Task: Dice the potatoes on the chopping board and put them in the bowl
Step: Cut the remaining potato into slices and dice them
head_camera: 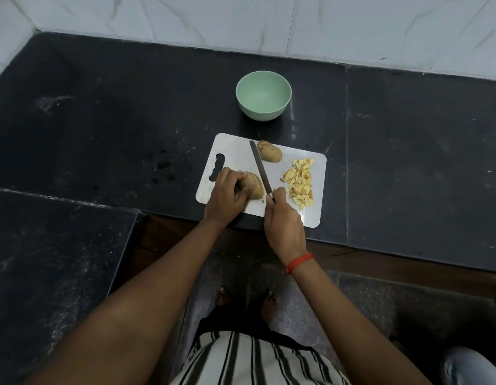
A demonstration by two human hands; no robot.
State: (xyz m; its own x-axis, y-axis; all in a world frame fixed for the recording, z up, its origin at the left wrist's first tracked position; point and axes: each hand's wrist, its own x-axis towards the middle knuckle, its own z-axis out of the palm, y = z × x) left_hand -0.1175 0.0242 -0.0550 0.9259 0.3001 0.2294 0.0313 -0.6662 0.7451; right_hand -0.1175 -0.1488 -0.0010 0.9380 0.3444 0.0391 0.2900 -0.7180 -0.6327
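Two potato pieces point(270, 155), one knife point(260, 169), one bowl point(262, 112).

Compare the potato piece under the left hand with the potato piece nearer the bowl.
The near potato piece is gripped by the left hand; the far potato piece lies untouched. The near piece shows parallel slices; the far piece looks uncut. Both keep brown skin and sit on the chopping board.

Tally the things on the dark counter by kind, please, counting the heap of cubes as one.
Pale green round bowl: 1
White plastic chopping board: 1
Long grey metal knife: 1
Brown-skinned potato chunks: 2 (far chunk, near chunk)
Heap of yellow diced potato cubes: 1
Total: 6
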